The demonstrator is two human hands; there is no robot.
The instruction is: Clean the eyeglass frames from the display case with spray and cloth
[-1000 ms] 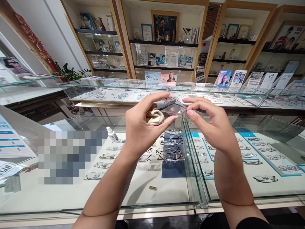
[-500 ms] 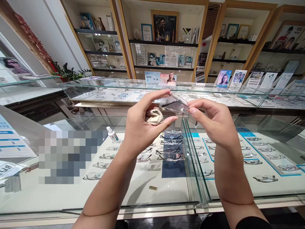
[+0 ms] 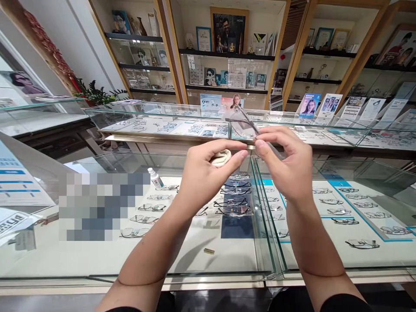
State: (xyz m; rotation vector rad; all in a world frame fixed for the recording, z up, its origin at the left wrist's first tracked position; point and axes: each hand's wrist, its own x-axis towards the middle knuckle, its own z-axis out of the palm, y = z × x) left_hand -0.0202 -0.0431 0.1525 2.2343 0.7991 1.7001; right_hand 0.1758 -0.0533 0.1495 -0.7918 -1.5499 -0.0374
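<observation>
the bare left hand (image 3: 208, 174) has its grip curled round one crumpled cream cloth (image 3: 221, 157), thumb and forefinger nearly meeting; the bare right hand (image 3: 287, 162), grip narrow, pinches one pair of thin-framed, clear-lensed eyeglasses (image 3: 242, 123) above the left hand. the step seems to be holding the eyeglasses up, apart from the cloth; the next move calls, i judge, for a light, steady pinch. farther off, one small white bottle (image 3: 156, 178) stands at the glass-topped display table (image 3: 81, 260).
</observation>
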